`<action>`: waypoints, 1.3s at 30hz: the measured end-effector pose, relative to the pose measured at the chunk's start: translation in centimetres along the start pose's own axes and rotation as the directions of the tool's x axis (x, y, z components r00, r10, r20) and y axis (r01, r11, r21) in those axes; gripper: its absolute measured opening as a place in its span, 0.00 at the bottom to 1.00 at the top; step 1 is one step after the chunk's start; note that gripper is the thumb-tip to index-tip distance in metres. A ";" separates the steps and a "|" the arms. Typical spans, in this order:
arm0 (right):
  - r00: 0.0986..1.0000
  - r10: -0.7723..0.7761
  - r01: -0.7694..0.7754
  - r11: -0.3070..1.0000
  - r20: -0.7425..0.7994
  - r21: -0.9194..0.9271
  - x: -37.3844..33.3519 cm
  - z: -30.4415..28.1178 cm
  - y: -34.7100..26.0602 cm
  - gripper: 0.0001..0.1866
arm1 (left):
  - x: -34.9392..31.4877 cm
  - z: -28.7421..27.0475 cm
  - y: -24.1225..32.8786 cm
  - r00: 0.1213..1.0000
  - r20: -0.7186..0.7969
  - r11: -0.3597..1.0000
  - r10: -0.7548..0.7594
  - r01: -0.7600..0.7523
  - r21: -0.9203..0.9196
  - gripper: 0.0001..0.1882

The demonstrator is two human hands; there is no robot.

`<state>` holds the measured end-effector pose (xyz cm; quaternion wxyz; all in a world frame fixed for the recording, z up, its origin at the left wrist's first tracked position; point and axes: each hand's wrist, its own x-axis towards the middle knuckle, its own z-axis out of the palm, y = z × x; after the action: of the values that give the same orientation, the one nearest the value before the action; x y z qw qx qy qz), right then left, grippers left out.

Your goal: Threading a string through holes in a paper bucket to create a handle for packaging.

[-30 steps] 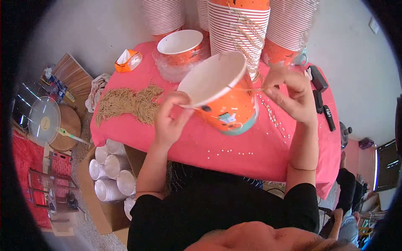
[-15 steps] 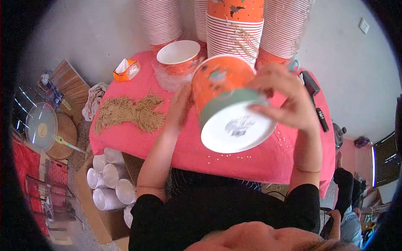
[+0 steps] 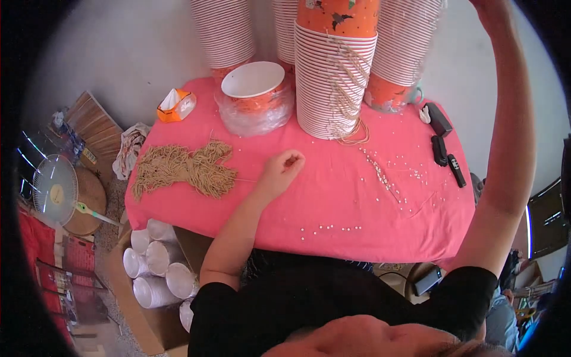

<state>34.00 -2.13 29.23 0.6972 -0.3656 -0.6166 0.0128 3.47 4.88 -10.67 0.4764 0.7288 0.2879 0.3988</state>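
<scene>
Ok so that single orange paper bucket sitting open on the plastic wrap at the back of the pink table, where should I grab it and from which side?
Probably take the paper bucket by its white top rim, coming from above on the near side. It stands upright, mouth open, with crinkled plastic wrap bunched around its lower wall, so the rim is the freest part. The left hand rests closest on the table.

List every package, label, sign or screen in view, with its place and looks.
Tissue box: back left of the pink table, small, orange and white.
Clear plastic bag: back centre, crumpled around an orange paper bucket.
Screen: far right, dark, blue-lit edge.
Cardboard box: floor, brown, holding white cups.
</scene>
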 end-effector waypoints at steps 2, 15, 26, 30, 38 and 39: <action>0.983 0.121 -0.124 0.992 0.136 0.014 1.2 0.3 0.9 0.29 | -0.2 0.2 1.9 0.997 0.003 0.974 0.081 -0.080 0.213 0.07; 0.928 0.317 -0.289 0.944 0.198 -0.158 4.1 4.1 4.2 0.35 | -0.5 0.3 1.6 0.980 0.083 0.936 0.182 -0.199 0.290 0.05; 0.901 0.423 -0.387 0.884 0.097 -0.261 8.2 2.7 8.7 0.40 | -0.5 0.4 2.2 0.980 0.116 0.914 0.162 -0.194 0.356 0.06; 0.657 0.552 -0.613 0.788 0.514 -0.062 8.5 3.5 9.8 0.44 | -0.6 0.3 1.7 0.987 0.111 0.929 0.117 -0.148 0.338 0.06; 0.865 0.501 -0.462 0.818 0.028 -0.342 7.6 4.2 10.2 0.45 | -0.4 0.6 1.6 0.978 0.151 0.920 0.141 -0.186 0.345 0.05; 0.865 0.501 -0.460 0.812 0.023 -0.360 7.5 3.9 10.6 0.45 | -0.3 0.7 1.5 0.978 0.152 0.920 0.140 -0.186 0.345 0.05</action>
<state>36.96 11.06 29.96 0.5594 -0.6236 -0.5364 0.1027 3.98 3.73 -9.52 0.3183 0.8480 0.2634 0.3319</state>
